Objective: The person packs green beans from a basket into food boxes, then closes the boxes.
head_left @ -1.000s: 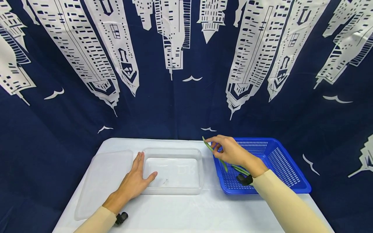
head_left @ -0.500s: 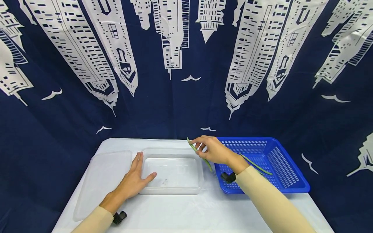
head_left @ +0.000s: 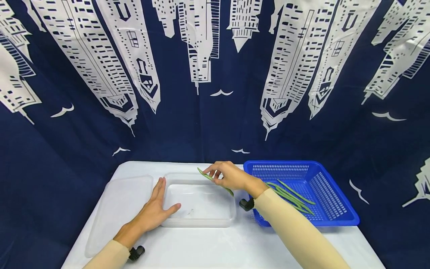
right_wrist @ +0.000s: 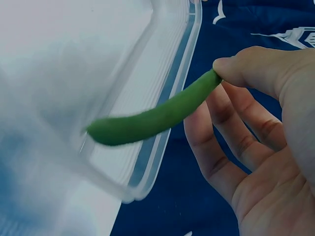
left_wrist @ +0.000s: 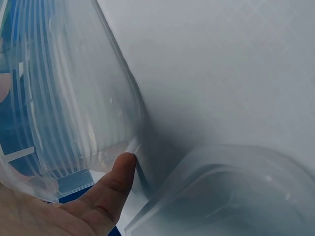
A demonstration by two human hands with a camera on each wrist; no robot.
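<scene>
1. The right hand (head_left: 231,176) pinches one green bean (head_left: 215,181) between thumb and fingertips; this grip is closed on the bean.
2. The bean hangs tilted over the far right part of the clear tub (head_left: 201,220), above its floor and not touching it. In the right wrist view the bean (right_wrist: 152,115) juts out from the thumb and forefinger, with the tub rim (right_wrist: 162,123) behind it.
3. The left hand (head_left: 152,213) lies flat on the worktop (head_left: 215,246), fingers straight, against the tub's left wall; its thumb reaches round the near left corner. This grip is open and holds nothing. In the left wrist view the thumb (left_wrist: 115,179) touches the tub's wall.
4. The clear lid (head_left: 117,209) lies flat on the worktop, just left of the left hand.
5. The blue basket (head_left: 336,209) stands just right of the tub. More beans (head_left: 292,194) lie in a loose bunch on its floor, partly hidden by the right sleeve (head_left: 295,231).
</scene>
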